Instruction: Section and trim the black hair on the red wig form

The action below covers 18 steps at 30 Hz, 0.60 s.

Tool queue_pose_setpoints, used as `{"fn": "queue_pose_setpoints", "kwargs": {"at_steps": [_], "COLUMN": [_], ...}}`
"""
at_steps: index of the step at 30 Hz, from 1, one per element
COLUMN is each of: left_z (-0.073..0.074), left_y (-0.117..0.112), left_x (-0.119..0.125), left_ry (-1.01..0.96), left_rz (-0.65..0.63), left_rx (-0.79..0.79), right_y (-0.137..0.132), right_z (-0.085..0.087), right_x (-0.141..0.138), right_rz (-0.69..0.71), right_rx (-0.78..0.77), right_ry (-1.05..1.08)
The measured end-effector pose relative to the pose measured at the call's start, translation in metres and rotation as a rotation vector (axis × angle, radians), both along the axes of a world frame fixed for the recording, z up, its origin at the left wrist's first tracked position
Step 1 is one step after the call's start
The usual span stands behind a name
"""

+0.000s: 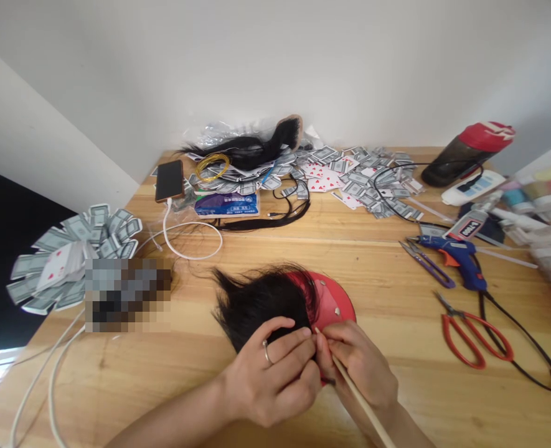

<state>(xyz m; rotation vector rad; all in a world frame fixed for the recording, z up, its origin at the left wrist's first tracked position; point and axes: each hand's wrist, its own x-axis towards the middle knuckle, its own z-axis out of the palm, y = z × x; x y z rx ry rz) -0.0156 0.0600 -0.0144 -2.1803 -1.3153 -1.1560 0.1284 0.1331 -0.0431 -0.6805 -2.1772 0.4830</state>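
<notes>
A round red piece (pixel 343 297) with small silvery studs lies on the table in front of me, partly covered by a tuft of long black hair (pixel 261 302). My left hand (pixel 275 373), wearing a ring, is closed with its fingers bent over the hair's near edge. Its fingertips pinch where hair and red piece meet. Beside it, my right hand (pixel 359 361) grips a thin wooden stick (pixel 362 398), whose back end runs toward me. The stick's tip sits close to my left fingertips, and the exact contact there is hidden by my fingers.
Red-handled scissors (pixel 475 339), purple snips (pixel 427 264) and a blue glue gun (pixel 462 258) lie to the right. Behind are scattered playing cards (pixel 363 180), a dark bottle (pixel 466 155) and a charging phone (pixel 169 180). A ring of folded cards (pixel 76 255) is at left.
</notes>
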Motion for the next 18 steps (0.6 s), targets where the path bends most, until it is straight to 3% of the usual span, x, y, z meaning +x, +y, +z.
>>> {"fn": "queue_pose_setpoints", "kwargs": {"at_steps": [10, 18], "left_z": [-0.0010, -0.0023], "left_y": [0.0000, -0.0006], "left_x": [0.0003, 0.0002], "left_ry": [-0.019, -0.024], "left_rz": [-0.012, -0.014], "left_rx": [0.003, 0.002], "right_y": [0.0005, 0.0006], "right_z": [0.0075, 0.0021], "right_x": [0.0008, -0.0022], "right_rz": [0.016, -0.003], "right_rx": [0.023, 0.002], "right_ry": [0.005, -0.014]}}
